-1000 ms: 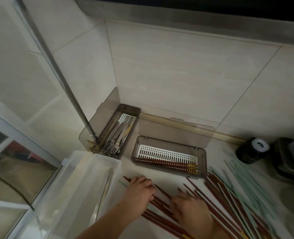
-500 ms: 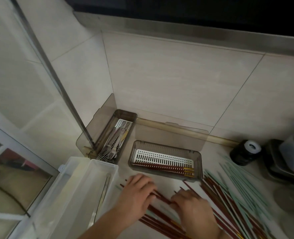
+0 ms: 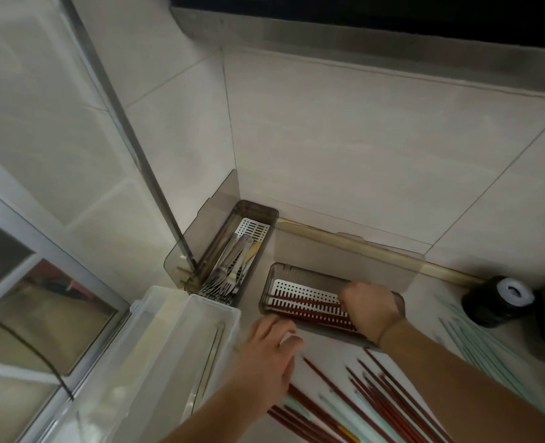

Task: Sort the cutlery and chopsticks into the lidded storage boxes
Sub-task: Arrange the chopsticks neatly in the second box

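Right hand [image 3: 368, 306] over smoked box [image 3: 266, 287], grip clenched on red chopsticks [image 3: 306, 306] lying on its white grate. Left hand [image 3: 269, 350] flat on surface [image 3: 328, 353], grip released, beside clear box [image 3: 181, 362]. Risk — loose red and green sticks [image 3: 376, 401] roll or mix if brushed. Fingertips hidden; forks [image 3: 229, 270] in corner box uncountable — pile cut off below.

Smoked translucent plastic boxes [image 3: 296, 272] hold white perforated trays, shiny metal forks [image 3: 225, 276] and glossy red lacquered chopsticks [image 3: 300, 306]; the wall tiles [image 3: 344, 148] look smooth.
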The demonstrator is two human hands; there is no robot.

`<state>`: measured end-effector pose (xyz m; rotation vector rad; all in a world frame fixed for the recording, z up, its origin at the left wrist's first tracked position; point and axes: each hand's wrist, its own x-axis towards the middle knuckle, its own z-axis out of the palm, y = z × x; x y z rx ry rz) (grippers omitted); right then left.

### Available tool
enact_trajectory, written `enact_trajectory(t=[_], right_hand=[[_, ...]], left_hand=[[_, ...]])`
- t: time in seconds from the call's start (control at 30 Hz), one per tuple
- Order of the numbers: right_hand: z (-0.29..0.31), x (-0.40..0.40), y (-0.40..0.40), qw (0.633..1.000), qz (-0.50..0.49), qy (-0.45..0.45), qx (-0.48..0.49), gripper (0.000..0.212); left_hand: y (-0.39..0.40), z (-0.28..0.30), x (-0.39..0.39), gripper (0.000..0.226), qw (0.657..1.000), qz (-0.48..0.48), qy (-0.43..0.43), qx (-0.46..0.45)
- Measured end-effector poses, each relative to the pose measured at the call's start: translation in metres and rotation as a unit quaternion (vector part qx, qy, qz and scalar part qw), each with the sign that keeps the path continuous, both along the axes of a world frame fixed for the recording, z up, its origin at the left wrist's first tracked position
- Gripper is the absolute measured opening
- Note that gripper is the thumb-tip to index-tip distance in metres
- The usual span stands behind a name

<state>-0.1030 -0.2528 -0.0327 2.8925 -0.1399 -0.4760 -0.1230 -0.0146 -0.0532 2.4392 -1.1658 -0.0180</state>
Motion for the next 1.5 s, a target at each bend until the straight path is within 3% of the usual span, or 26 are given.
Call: enact_trajectory(t=[0.1,0.23,0.3,0.4,0.43,0.57,0.67,0.8,0.93,1.0,1.1,1.27,1.5], right_hand=[[-0.008,0.005,-0.003,0.999,-0.011,0.017,0.024,0.018],[-0.012,-0.003,-0.012,0.999,-0.007,-0.009,0.051,0.021],[-0.006,-0.016,-0.013,0.993,-0.016,-0.091,0.078,0.023],[0.008,-0.053,-0.001,0.945,-0.009,-0.291,0.151,0.004],[0.011,-0.069,0.006,0.933,-0.005,-0.313,0.179,0.004],[-0.004,-0.133,0.043,0.954,0.04,-0.196,0.221,0.011],[-0.011,-0.15,0.062,0.966,0.041,-0.123,0.222,0.035],[-0.012,-0.149,0.063,0.968,0.003,-0.156,0.196,0.044],[0.008,-0.146,0.037,0.963,-0.027,-0.201,0.179,0.035],[0.022,-0.135,0.016,0.949,-0.06,-0.251,0.181,0.027],[0.037,-0.101,-0.008,0.939,-0.086,-0.287,0.167,0.014],[0.022,-0.042,-0.016,0.985,-0.066,-0.143,0.073,0.018],[-0.006,-0.023,-0.021,0.996,-0.064,-0.042,0.054,0.022]], left_hand=[[-0.003,-0.005,-0.008,0.026,0.992,-0.096,-0.02,0.083],[-0.01,-0.01,-0.015,0.025,0.976,-0.103,-0.001,0.194],[-0.012,-0.014,-0.016,0.029,0.97,-0.096,0.024,0.221],[-0.013,-0.016,-0.016,0.027,0.962,-0.114,0.009,0.25],[-0.012,-0.015,-0.016,0.025,0.961,-0.126,-0.003,0.246],[-0.008,-0.016,-0.026,0.014,0.956,-0.157,-0.045,0.243],[-0.009,-0.022,-0.031,0.018,0.972,-0.136,-0.058,0.183],[-0.014,-0.017,-0.029,0.016,0.987,-0.105,-0.092,0.082],[-0.016,-0.015,-0.031,0.019,0.989,-0.051,-0.102,-0.098],[-0.012,-0.015,-0.034,0.015,0.983,-0.039,-0.107,-0.146],[-0.006,-0.024,-0.039,0.01,0.983,-0.066,-0.14,-0.098],[0.004,-0.037,-0.042,0.025,0.984,-0.114,-0.098,0.096],[-0.001,-0.03,-0.044,0.023,0.986,-0.098,-0.063,0.116]])
